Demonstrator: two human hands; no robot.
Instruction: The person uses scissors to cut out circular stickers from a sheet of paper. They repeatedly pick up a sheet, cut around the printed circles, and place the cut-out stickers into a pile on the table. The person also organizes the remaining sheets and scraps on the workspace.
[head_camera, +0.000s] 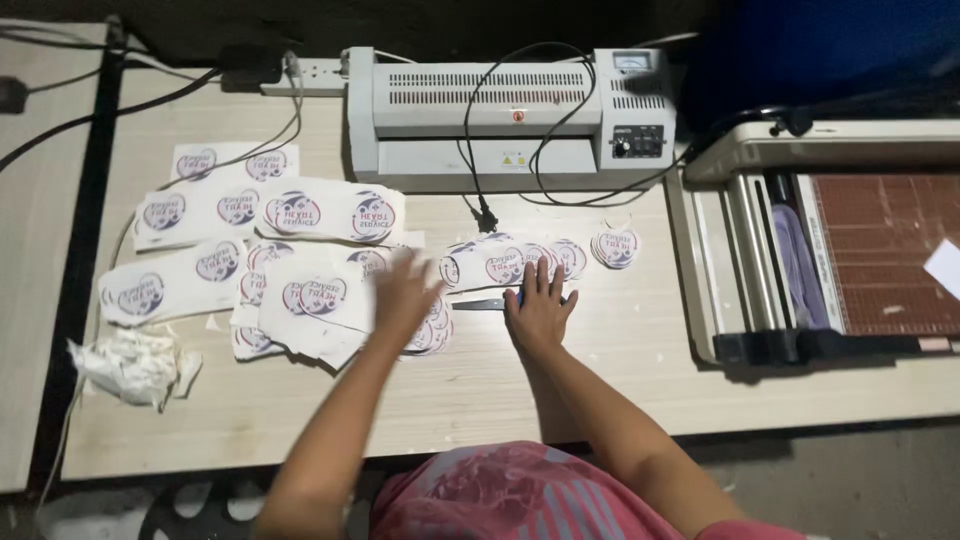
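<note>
While spread, fingers (548, 285) press scissors (492, 304).

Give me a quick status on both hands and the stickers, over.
Left hand blurred, open over the sticker sheets. Right hand flat and open on the scissors, beside cut round stickers. Laminator cord trails onto the table near them.

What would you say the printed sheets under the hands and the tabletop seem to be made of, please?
The printed sheets look like paper under clear glossy film: their surfaces catch light and the edges curl stiffly. The tabletop looks like pale wood or wood-look laminate with a matt finish and faint grain lines; which of these is unclear.
</note>
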